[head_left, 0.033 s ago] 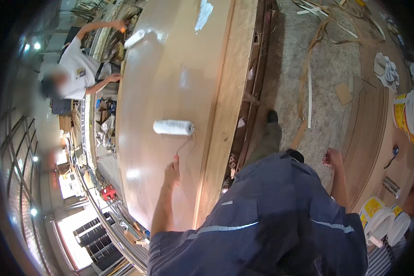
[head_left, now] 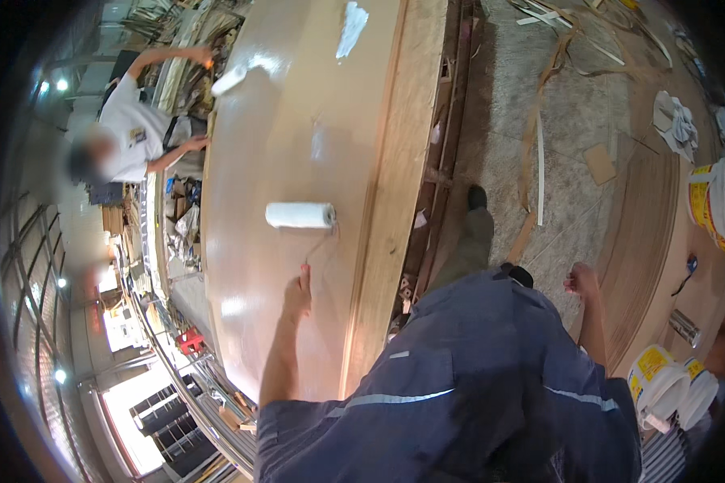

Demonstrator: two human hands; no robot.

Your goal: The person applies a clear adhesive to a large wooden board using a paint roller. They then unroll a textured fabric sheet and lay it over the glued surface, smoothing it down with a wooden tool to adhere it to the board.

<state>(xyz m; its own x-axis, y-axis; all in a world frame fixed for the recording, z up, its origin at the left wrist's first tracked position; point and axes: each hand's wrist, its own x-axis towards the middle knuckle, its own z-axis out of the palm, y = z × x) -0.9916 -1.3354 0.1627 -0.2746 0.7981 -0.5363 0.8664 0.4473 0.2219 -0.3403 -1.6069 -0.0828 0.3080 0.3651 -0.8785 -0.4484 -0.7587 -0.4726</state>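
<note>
My left hand [head_left: 298,296] is closed around the red handle of a paint roller [head_left: 300,215]. Its white sleeve lies across a large, light brown sheet [head_left: 258,169] with a wet sheen. A thick white patch [head_left: 352,30] of coating sits at the sheet's far end, and a fainter smear shows nearer. My right hand [head_left: 584,282] hangs at my right side over the floor, fingers loosely curled, with nothing visible in them. Across the sheet at the far left, a person in a white shirt [head_left: 129,133] holds a second roller [head_left: 229,80] on its edge; one hand rests on that edge.
A raised wooden ledge [head_left: 399,161] runs along the sheet's right side. Strips of edging [head_left: 540,169] lie on the concrete floor [head_left: 503,121]. At the right are a stack of brown sheets [head_left: 640,233], a white bucket [head_left: 713,201], a metal can [head_left: 685,328] and more buckets [head_left: 660,378].
The roller and my left hand have shifted slightly left and toward the far end. The other person's roller has moved slightly nearer. My right hand stays almost where it was.
</note>
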